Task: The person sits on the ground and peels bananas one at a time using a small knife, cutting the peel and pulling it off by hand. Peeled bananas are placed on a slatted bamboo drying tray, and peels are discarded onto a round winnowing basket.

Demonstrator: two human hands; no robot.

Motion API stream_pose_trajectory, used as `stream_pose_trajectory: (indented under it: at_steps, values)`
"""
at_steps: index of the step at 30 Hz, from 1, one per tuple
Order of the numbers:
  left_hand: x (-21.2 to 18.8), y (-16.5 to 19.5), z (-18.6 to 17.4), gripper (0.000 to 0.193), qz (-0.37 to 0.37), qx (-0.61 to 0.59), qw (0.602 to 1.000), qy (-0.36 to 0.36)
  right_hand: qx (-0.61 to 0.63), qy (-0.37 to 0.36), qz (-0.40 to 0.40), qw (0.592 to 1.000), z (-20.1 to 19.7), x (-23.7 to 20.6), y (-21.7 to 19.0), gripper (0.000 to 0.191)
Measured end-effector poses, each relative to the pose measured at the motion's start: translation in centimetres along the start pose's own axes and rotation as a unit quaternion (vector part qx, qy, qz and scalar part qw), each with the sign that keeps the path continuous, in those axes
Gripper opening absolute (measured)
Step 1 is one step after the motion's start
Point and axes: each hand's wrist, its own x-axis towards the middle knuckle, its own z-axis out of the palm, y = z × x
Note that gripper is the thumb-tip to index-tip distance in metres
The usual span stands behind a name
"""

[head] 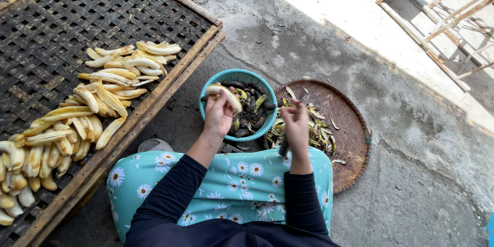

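Note:
My left hand (218, 116) holds a peeled pale banana (225, 95) over the teal plastic basket (210, 86), which contains dark unpeeled bananas (252, 110). My right hand (296, 126) pinches a strip of dark banana peel (284, 146) that hangs down in front of my knee. It hovers at the near-left edge of a round woven tray (350, 123) scattered with peels (316, 128). My dark sleeves and floral trousers fill the bottom of the view.
A large woven bamboo drying rack (56, 25) lies to the left, with several peeled bananas (98, 98) laid in rows. A wooden frame (437, 20) stands at the top right on the concrete floor. A grey sandal (154, 145) peeks out by my left knee.

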Motion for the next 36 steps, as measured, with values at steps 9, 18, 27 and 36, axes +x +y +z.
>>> stream_pose_trajectory:
  at_steps: [9,18,27,36]
  values:
    - [-2.6,-0.1,1.9,0.039,-0.042,0.047,0.996,-0.056,-0.095,-0.101,-0.148,0.979,6.7,-3.6,-1.2,0.02]
    - [-3.2,-0.5,3.0,0.051,-0.052,0.076,0.994,-0.058,-0.17,-0.101,-0.195,0.961,6.1,-3.4,-2.3,0.018]
    - [-3.4,0.3,3.3,0.052,-0.217,0.142,0.958,-0.125,-0.05,0.053,-0.231,0.97,2.5,-0.6,-1.8,0.013]
    - [-2.7,2.1,4.6,0.041,-0.044,0.022,0.999,-0.021,0.024,0.091,-0.097,0.991,-2.6,0.0,-2.7,0.037]
